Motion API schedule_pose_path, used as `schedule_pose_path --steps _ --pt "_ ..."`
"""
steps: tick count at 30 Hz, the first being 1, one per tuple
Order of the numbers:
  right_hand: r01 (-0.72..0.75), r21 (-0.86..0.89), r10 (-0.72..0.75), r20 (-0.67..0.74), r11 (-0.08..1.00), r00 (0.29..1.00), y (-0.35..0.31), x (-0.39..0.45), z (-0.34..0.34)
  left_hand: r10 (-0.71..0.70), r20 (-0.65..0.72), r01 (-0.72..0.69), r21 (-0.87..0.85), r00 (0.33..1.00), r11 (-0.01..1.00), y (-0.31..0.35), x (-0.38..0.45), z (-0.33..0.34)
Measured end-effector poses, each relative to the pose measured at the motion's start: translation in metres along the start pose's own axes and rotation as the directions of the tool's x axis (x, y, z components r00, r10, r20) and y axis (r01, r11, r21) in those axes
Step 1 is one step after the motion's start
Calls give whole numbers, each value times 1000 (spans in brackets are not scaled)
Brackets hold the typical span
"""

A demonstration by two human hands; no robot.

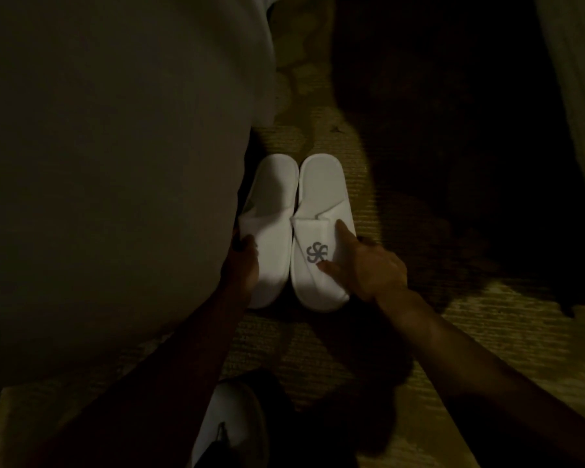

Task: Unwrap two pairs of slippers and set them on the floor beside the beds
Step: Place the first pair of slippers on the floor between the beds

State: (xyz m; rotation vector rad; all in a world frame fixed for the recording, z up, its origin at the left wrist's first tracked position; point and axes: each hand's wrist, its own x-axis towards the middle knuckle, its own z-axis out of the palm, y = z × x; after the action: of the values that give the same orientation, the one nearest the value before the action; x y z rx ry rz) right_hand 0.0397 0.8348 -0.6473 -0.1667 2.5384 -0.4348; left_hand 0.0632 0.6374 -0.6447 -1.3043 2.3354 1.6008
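Touching slippers [298, 231] hug bed [115, 163]; carpet [379, 204] rightward.

A single head-worn wide-angle camera looks steeply down from above at the carpeted floor [318, 349], close over the person's outstretched forearms. It faces forward along the narrow strip between a bed [108, 163] bulging on the left and a dark mass on the right. Edges curve with lens distortion; the lighting is dim.

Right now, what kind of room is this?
Likely a hotel guest room: white disposable slippers with a grey logo sit paired on patterned carpet beside a white-sheeted bed. Both hands rest on the slippers.
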Motion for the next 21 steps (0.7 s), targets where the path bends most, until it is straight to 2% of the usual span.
schedule_pose_path --steps 8,14,17,19,21 --pt "9 -13 -9 4 1000 1000 0 -3 1 -37 -3 37 -109 999 993 -1 1 1" --pt "1 -21 -2 -24 1000 1000 1 -5 5 -29 18 31 -99 999 995 -3 6 1" --pt "-6 -27 6 -28 1000 1000 1 -4 5 -7 -6 7 31 1000 999 -2 1 -1" --pt "-1 -28 0 -16 1000 1000 0 -4 7 62 -68 -54 115 996 992 -1 -11 1" --pt "-3 -27 3 -12 1000 1000 -1 -6 7 171 -101 -129 333 980 934 -5 -28 5"
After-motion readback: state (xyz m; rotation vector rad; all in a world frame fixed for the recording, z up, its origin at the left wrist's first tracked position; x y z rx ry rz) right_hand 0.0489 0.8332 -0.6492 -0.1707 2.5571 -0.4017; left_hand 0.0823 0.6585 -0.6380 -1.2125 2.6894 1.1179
